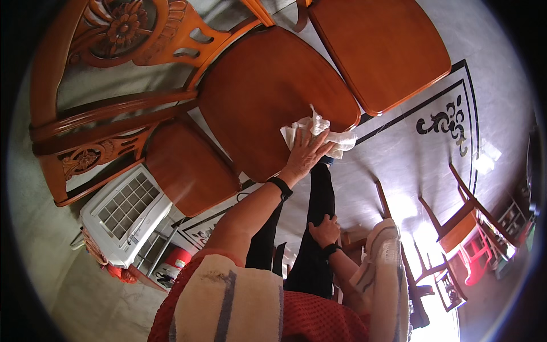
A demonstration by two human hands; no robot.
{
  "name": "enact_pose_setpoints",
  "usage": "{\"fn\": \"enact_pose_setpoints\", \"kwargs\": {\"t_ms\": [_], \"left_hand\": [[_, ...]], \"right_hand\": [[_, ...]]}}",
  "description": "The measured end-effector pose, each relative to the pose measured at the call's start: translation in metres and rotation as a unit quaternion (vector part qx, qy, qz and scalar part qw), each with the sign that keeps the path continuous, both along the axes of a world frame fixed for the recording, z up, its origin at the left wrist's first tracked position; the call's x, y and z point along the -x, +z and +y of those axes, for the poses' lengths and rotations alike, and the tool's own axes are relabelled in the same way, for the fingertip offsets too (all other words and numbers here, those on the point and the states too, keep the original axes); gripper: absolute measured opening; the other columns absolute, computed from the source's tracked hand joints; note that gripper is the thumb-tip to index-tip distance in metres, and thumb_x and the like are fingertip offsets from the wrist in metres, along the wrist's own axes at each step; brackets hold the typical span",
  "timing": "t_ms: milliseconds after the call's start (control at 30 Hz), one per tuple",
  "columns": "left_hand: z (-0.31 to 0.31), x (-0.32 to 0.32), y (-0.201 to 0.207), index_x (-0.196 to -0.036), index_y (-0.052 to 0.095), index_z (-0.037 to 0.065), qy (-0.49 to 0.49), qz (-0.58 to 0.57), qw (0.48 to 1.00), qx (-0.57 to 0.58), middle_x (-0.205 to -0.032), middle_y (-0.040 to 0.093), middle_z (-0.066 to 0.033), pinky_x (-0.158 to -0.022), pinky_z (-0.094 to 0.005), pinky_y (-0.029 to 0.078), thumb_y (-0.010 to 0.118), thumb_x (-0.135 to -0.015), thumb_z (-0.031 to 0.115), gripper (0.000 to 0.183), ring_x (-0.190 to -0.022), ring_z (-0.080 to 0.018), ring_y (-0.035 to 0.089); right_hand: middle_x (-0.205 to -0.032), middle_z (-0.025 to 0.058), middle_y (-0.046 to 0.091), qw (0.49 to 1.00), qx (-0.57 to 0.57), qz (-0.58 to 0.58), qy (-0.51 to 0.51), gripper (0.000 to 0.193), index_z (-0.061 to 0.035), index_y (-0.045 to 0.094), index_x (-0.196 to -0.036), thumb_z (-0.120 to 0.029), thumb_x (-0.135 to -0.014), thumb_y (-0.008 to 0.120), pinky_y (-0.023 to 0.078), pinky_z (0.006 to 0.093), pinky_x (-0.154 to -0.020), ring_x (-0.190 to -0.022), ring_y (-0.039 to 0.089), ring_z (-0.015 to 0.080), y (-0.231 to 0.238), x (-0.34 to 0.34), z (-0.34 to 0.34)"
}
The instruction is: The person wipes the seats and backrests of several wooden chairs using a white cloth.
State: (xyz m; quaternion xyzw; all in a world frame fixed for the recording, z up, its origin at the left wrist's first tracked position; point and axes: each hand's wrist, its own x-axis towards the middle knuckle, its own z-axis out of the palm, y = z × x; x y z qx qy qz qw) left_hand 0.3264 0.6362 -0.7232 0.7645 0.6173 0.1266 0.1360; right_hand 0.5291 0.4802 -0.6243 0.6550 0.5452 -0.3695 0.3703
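Observation:
My left hand presses a crumpled white cloth onto the front edge of a reddish-brown wooden chair seat, the fingers over the cloth. A black band circles that wrist. My right hand holds nothing and rests on my black-trousered leg near the knee, also with a dark band at the wrist. The chair's carved backrest, with a flower in relief, stands at the upper left. Part of the cloth is hidden under my fingers.
Matching seats flank this chair: one on the right, another on the left. A white crate with a grid panel stands at the left. Further chairs and a pink plastic stool are at the lower right. Dark patterned borders mark the grey floor.

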Motion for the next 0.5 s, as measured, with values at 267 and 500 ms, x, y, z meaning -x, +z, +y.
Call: {"fn": "enact_pose_setpoints", "kwargs": {"t_ms": [267,500], "left_hand": [[-0.009,-0.001,-0.006,-0.141,0.056,0.033,-0.006,0.012,1.0,0.01,-0.164,0.018,-0.0008,-0.108,-0.0708,0.033,0.066,-0.089,0.023,0.053,-0.145,-0.0464,0.026],[-0.005,0.013,0.023,-0.142,0.055,0.027,-0.025,-0.027,0.997,0.064,-0.165,0.019,-0.0032,-0.112,-0.0638,0.031,0.069,-0.089,0.026,0.055,-0.141,-0.0432,0.033]], "right_hand": [[-0.123,0.0225,0.055,1.0,-0.001,-0.014,0.02,0.065,-0.0028,0.059,-0.116,-0.049,-0.074,0.076,0.055,0.053,-0.085,-0.103,0.062,0.0483,0.0,0.003,-0.001],[-0.12,0.0221,0.056,0.998,-0.046,0.013,0.042,0.063,-0.0028,0.06,-0.115,-0.049,-0.075,0.076,0.055,0.0533,-0.084,-0.104,0.062,0.047,-0.011,-0.006,-0.015]]}}
